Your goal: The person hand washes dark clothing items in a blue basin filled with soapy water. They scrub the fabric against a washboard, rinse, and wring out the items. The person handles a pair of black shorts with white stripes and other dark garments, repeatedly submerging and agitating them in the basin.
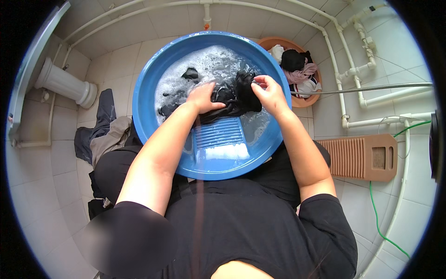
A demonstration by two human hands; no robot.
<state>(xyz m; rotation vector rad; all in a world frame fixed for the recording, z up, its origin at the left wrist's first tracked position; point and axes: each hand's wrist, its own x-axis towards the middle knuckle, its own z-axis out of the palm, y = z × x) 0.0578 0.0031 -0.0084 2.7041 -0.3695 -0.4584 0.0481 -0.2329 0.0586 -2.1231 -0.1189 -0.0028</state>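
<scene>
A big round blue basin (147, 139) stands before me, holding foamy water and a wet black garment (248, 95). My right hand (270, 94) pinches the garment's edge at the basin's right side, with a bunched part of the cloth lifted beside the fingers. My left hand (203, 98) lies over the cloth near the middle, thumb stretched out and fingers extended; their tips are smeared. Just below the cloth, a ribbed blue washboard (219, 135) is part of the basin's near side. Dark cloth also pokes through the suds to the left.
Behind the basin at right sits an orange tub (310, 98) heaped with clothes. A brown washboard (360, 158) lies to my right, near a green hose (378, 223) and white pipes (341, 88). Dark trousers (103, 121) and a grey-beige garment (111, 137) lie on the left floor by a white pedestal (67, 83).
</scene>
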